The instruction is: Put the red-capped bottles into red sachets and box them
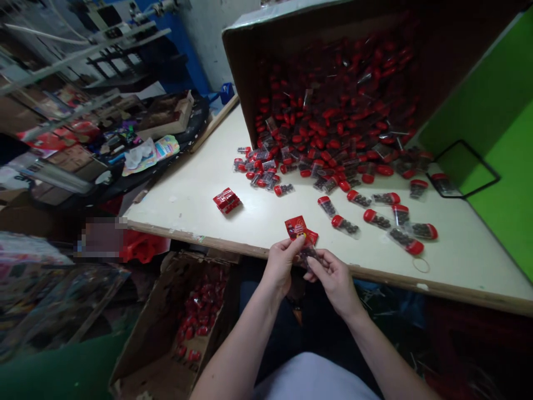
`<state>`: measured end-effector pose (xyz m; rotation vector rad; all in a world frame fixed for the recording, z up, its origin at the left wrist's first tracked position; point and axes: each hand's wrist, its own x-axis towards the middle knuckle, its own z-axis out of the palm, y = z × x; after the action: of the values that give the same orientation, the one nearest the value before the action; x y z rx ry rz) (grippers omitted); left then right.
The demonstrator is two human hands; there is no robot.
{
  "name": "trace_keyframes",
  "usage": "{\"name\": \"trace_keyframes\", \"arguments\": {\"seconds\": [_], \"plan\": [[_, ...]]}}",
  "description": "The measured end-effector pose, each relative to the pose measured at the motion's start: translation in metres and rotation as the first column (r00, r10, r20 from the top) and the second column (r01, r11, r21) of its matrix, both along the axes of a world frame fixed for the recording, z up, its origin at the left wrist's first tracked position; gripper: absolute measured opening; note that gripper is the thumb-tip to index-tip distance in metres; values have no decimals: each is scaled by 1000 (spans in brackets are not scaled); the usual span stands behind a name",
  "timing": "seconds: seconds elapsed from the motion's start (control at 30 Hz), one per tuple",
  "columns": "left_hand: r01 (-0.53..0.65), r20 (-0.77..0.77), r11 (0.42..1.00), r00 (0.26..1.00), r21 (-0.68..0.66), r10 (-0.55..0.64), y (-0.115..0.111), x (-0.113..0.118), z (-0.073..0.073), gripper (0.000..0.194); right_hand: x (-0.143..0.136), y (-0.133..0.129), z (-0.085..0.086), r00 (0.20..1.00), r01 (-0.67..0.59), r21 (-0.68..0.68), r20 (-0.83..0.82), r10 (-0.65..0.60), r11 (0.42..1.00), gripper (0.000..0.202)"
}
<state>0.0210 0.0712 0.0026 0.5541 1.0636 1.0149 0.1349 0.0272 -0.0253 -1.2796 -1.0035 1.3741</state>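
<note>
At the table's front edge, my left hand (pixel 282 261) and my right hand (pixel 335 278) are close together, fingers closed on a small clear packet of dark balls (pixel 308 254). The thumbs press on the packet, and the fingers hide part of it. Red printed cards (pixel 295 225) show just beyond my left fingertips; whether that hand touches them I cannot tell. To the left lies a small stack of red cards (pixel 227 200). Several red-capped clear packets with dark balls (pixel 345 225) lie on the tabletop to the right.
A large cardboard box (pixel 239 66) on its side spills many red-capped packets onto the white table (pixel 187 205). Below the table's left edge stands another cardboard box (pixel 145 339) with red packets inside. A rubber band (pixel 421 264) and a black wire frame (pixel 468 196) are at right.
</note>
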Motion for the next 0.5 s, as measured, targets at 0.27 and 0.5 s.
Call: {"name": "trace_keyframes", "arguments": {"seconds": [0.27, 0.5], "plan": [[-133, 38, 989, 990, -60, 135, -9, 12, -5, 38, -15, -4, -5, 988, 153, -12, 28, -152, 988, 32], [71, 115, 997, 991, -36, -67, -8, 5, 0, 45, -7, 4, 5, 990, 41, 18, -137, -38, 999, 33]]}}
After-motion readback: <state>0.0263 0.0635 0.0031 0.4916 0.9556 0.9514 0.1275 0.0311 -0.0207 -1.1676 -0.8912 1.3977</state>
